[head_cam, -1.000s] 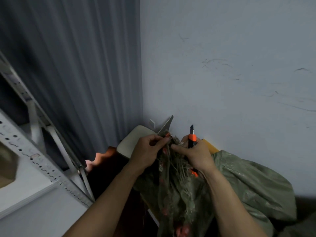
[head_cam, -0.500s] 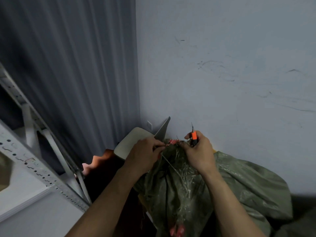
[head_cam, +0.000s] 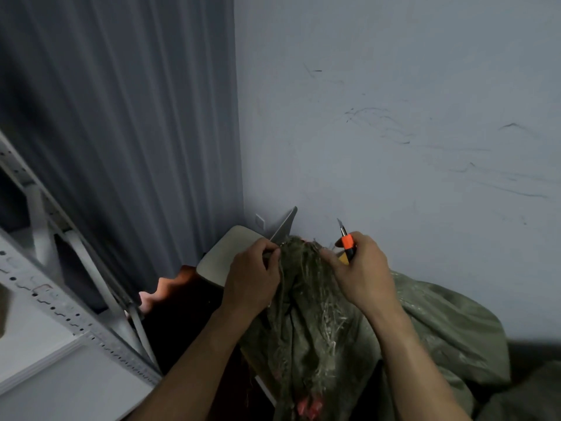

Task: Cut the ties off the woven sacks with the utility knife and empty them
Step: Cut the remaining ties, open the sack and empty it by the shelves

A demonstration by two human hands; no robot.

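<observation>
The utility knife (head_cam: pixel 347 242), gripped in the right hand (head_cam: pixel 361 278), is lifted off the woven sack (head_cam: pixel 306 317), pinched by the left hand (head_cam: pixel 250 281), lower centre, against a scuffed wall (head_cam: pixel 394 132)

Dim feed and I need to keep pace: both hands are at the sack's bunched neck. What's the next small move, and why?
Probably tip the utility knife down to the gathered neck of the sack, between the hands. The left hand grips the neck, while the right hand holds the knife with its blade pointing up, clear of the fabric. The neck looks bunched shut.
</observation>
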